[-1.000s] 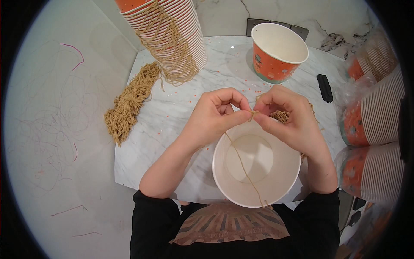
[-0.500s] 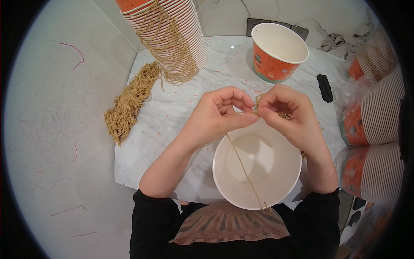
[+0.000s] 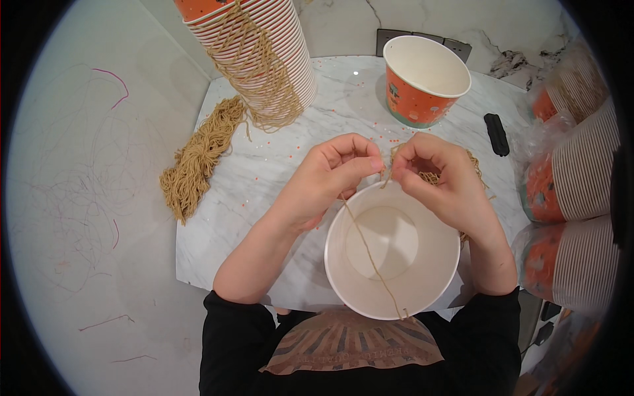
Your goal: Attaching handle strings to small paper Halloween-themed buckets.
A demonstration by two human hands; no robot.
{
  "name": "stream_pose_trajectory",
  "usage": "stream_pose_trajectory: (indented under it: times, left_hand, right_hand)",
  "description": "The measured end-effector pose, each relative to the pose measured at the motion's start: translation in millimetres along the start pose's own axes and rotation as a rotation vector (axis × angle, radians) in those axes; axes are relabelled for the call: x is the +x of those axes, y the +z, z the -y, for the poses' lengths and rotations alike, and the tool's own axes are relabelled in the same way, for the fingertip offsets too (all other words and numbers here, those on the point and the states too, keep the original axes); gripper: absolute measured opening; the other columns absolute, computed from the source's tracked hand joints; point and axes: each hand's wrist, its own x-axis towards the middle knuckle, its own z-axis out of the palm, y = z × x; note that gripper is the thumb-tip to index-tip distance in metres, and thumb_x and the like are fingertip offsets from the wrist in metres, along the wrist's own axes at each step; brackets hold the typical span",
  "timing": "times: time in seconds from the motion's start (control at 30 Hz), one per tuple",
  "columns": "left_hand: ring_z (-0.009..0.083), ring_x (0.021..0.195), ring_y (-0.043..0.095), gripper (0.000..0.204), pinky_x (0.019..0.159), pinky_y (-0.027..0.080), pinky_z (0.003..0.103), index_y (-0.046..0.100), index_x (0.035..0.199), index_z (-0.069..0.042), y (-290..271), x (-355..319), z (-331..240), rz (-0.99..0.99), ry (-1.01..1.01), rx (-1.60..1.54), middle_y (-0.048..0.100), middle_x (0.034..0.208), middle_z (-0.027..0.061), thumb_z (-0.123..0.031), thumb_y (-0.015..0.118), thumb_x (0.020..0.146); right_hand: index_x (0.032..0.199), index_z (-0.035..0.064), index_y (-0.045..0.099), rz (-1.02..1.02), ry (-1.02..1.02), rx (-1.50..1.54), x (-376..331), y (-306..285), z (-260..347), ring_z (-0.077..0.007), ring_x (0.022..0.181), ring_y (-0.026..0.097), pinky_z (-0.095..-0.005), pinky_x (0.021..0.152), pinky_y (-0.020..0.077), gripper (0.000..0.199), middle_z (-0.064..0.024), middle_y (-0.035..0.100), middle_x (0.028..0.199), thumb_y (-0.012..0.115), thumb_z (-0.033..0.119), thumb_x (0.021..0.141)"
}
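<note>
Two hands meet just above the far rim of a white paper bucket [image 3: 392,247], which stands upright with its mouth open at the near edge of the marble surface [image 3: 277,165], close against the person's body, so the work sits directly under the eyes. The left hand [image 3: 327,178] is closed, thumb and forefinger pinched on a tan cord [image 3: 370,261]; the right hand [image 3: 436,175] is closed too, its fingertips pinching the same cord right beside the left, so the two grips nearly touch at the bucket's far rim. From that pinch the cord runs as one thin line across the open mouth to the near rim, where it appears to be fixed at a small hole or clip, though that spot is too small to be sure. Held this way the strand looks drawn fairly straight, which suits fastening its free end as a handle. Under and behind the right hand lies a loose bunch of cords [image 3: 456,173], within reach of the fingers. A bigger bundle of cords [image 3: 198,162] lies on the left part of the surface, well apart from the hands. At the far left rises a tall stack of nested buckets [image 3: 277,59] with cords draped over it, and a single orange bucket [image 3: 422,82] stands upright at the far side. More sleeved stacks [image 3: 571,178] lie on their sides at the right, and a small black object [image 3: 496,134] rests near them.
</note>
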Motion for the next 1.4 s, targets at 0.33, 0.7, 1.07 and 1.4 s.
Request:
stream_pose_trajectory:
  times: [0.33,0.7,1.07,1.4]
  left_hand:
    - [-0.0014,0.067,0.045,0.014,0.057,0.034,0.017,0.065,0.101,-0.009,10,-3,-3,0.008,0.121,0.03,0.063,0.089,-0.0064,-0.02,0.073,0.095]
    - [0.001,0.08,0.06,0.022,0.069,0.048,0.018,0.069,0.115,0.002,-2,-9,-10,0.003,0.028,0.329,0.07,0.097,-0.0005,-0.008,0.071,0.095]
    - [-0.0009,0.059,0.04,0.015,0.054,0.034,0.019,0.075,0.101,0.002,14,-23,-23,-0.084,0.099,0.782,0.064,0.073,-0.0051,-0.005,0.076,0.088]
    - [-0.0014,0.065,0.046,0.029,0.06,0.039,0.017,0.072,0.115,0.0,-1,-34,-36,-0.073,0.064,0.647,0.07,0.09,-0.0024,-0.001,0.074,0.086]
  right_hand:
    - [0.093,-0.0023,0.067,0.061,-0.06,-0.019,2,4,-1,-0.0154,0.079,0.065,-0.0291,0.072,0.0519,0.017,-0.0078,0.065,0.086,0.075,0.012,0.088]
    - [0.094,-0.0022,0.066,0.056,0.012,0.218,3,-3,-1,-0.0099,0.086,0.063,-0.0259,0.078,0.0511,0.014,-0.0027,0.067,0.092,0.069,0.011,0.094]
    - [0.103,-0.0009,0.069,0.058,0.108,0.609,4,-8,3,-0.0067,0.084,0.064,-0.0223,0.074,0.051,0.016,-0.0024,0.07,0.093,0.069,0.014,0.096]
    - [0.096,-0.0025,0.074,-0.045,0.008,0.118,0,0,10,-0.0064,0.074,0.062,-0.0225,0.065,0.0493,0.012,-0.0035,0.07,0.086,0.075,0.005,0.086]
